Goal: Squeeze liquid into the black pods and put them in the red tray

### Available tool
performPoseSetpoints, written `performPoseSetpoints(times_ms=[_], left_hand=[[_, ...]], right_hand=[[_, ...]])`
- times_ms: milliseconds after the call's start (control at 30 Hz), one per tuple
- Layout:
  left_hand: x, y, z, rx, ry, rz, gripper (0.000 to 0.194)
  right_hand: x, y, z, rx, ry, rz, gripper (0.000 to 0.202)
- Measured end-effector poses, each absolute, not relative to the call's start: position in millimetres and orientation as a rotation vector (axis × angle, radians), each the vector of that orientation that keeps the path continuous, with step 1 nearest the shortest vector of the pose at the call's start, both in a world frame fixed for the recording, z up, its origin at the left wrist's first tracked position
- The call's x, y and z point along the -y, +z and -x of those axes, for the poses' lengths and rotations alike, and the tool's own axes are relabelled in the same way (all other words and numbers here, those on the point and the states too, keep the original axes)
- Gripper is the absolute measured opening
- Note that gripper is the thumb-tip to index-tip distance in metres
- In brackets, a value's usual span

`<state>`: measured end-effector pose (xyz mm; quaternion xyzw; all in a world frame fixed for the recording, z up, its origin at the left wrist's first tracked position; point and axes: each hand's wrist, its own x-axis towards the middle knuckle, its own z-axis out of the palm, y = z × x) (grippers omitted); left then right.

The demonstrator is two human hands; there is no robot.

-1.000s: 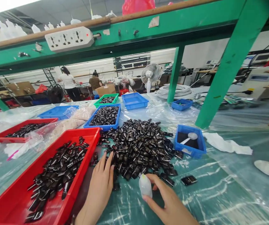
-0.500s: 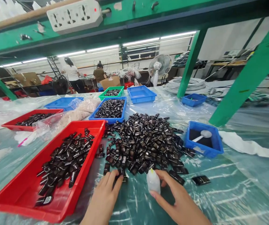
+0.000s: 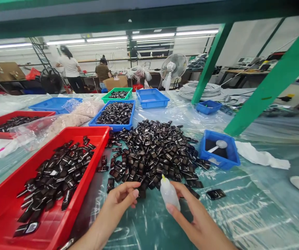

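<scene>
My right hand (image 3: 188, 208) is wrapped round a small translucent white squeeze bottle (image 3: 169, 194), whose yellowish tip points up and slightly left. My left hand (image 3: 122, 199) is at the near edge of a heap of glossy black plastic pieces (image 3: 154, 152). Its thumb and fingers are curled together; a dark piece (image 3: 142, 193) shows just past the fingertips, and I cannot tell whether it is gripped. To the left, more black pieces (image 3: 58, 177) lie in a large red tray (image 3: 86, 189). One black piece (image 3: 216, 194) lies apart, right of the bottle.
A small blue bin (image 3: 224, 163) at right holds dark material and a white spoon (image 3: 218, 146). Behind the heap stand a blue tray (image 3: 93, 122) and a green tray (image 3: 106, 99) of black pieces. A green post (image 3: 269, 80) slants down on the right. Two people work far back.
My left hand has turned and drawn its fingers together at the heap's near edge. The bottle in my right hand now leans more to the left. The whole view has shifted.
</scene>
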<state>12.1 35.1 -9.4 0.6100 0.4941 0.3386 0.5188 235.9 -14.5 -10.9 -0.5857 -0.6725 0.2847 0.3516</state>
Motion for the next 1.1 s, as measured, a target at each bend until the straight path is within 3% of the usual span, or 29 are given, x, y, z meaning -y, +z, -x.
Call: performPoseSetpoints(times_ms=[300,500,833,1000,1100], left_hand=[[-29,-7,-14,-1.031,0.824,-1.016,0.051],[-25,-8,-13,-1.049,0.767,-1.009,0.046],[-8,-7,-11,-1.165,0.679,-1.532,0.050],[-8,-6,-11,-1.159,0.536,-1.774,0.051],[-5,3,-8,-1.132,0.518,-1.855,0.036]], right_hand=[[22,-10,-235,1.807,0.821,1.508,0.035],[24,-15,-236,1.873,0.720,1.513,0.035],[24,-5,-241,1.906,0.602,1.469,0.036],[28,-2,-246,1.856,0.774,1.451,0.039],[31,0,-247,1.671,0.902,1.461,0.036]])
